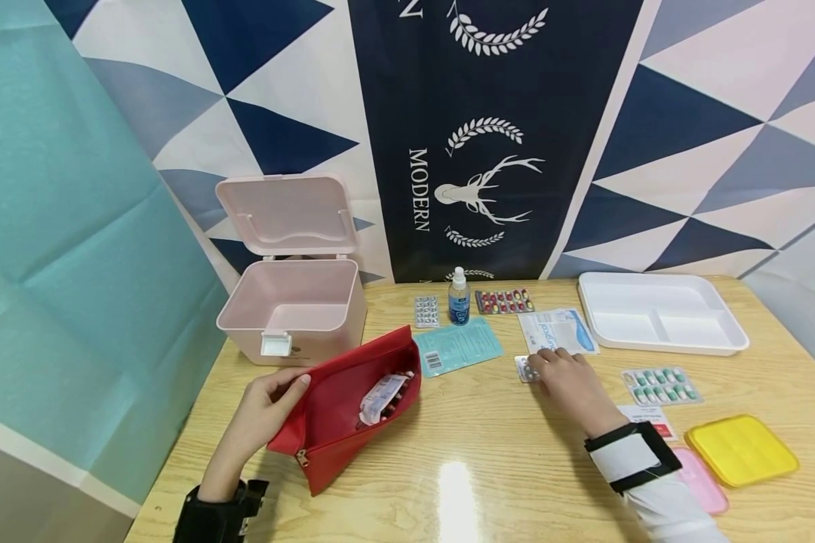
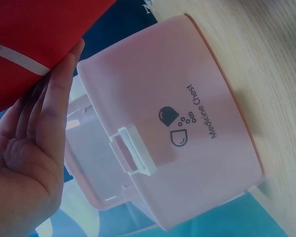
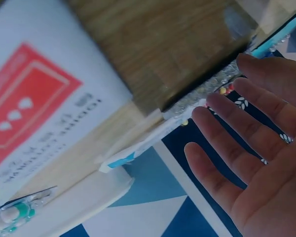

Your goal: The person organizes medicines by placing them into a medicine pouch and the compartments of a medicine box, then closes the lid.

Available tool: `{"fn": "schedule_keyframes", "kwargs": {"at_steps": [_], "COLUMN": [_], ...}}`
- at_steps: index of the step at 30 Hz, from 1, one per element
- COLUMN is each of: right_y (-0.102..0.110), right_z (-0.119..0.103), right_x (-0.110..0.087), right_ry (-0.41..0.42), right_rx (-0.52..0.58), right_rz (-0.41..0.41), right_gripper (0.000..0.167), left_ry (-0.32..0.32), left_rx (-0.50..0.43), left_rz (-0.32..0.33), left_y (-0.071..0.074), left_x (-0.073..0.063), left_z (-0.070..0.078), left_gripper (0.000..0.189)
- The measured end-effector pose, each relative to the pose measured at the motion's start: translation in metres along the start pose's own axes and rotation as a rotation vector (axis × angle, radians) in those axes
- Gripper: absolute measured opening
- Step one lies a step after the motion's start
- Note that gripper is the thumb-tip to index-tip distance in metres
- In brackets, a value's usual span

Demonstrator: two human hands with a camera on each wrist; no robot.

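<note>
My left hand [image 1: 261,411] grips the upper left edge of a red zippered pouch [image 1: 360,400], thumb on the near side. The pouch gapes above the table, with a white packet [image 1: 382,398] and dark reddish pieces inside. Behind it stands a pink medicine chest [image 1: 292,309], lid up. My right hand [image 1: 570,385] reaches to a small silver blister pack [image 1: 526,369] on the table, fingertips at its right part and partly hiding it. In the right wrist view the fingers [image 3: 227,138] look spread and fairly straight beside the pack's edge.
A spray bottle [image 1: 459,298], a teal packet [image 1: 458,347], a silver blister pack [image 1: 426,311], a red-yellow capsule pack [image 1: 505,302] and a surgical packet [image 1: 557,329] lie about. Rightward are a white tray [image 1: 665,347], green capsules [image 1: 662,386], a yellow case [image 1: 742,450] and a pink case [image 1: 702,480].
</note>
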State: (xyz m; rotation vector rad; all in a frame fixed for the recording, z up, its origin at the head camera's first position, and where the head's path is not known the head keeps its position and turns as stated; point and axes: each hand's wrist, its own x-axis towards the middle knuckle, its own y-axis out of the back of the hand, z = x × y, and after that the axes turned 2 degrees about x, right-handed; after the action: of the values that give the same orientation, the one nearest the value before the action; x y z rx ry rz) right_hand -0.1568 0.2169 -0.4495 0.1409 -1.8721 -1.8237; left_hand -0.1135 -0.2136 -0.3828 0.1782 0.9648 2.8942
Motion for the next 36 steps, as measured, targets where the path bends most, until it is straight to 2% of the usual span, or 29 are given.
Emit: {"fn": "schedule_keyframes", "kwargs": {"at_steps": [13, 20, 36], "right_y": [-0.001, -0.0019, 0.0016], "right_z": [-0.0017, -0.0029, -0.0077], "right_x": [-0.0013, -0.0007, 0.0036], "right_ry": [-0.011, 0.006, 0.04], "right_rx": [-0.016, -0.043, -0.063], "right_rz": [-0.028, -0.042, 0.077], "right_gripper": [0.022, 0.021, 0.011], "left_ry": [-0.015, 0.005, -0.019], "left_rx": [-0.004, -0.013, 0.003], "left_rz": [-0.003, 0.0, -0.001], "left_y": [0.0001, 0.0007, 0.0007], "left_x": [0.0002, 0.0006, 0.0002], "left_z": [-0.0012, -0.0016, -0.0028], "left_gripper": [0.027, 0.026, 0.027]}}
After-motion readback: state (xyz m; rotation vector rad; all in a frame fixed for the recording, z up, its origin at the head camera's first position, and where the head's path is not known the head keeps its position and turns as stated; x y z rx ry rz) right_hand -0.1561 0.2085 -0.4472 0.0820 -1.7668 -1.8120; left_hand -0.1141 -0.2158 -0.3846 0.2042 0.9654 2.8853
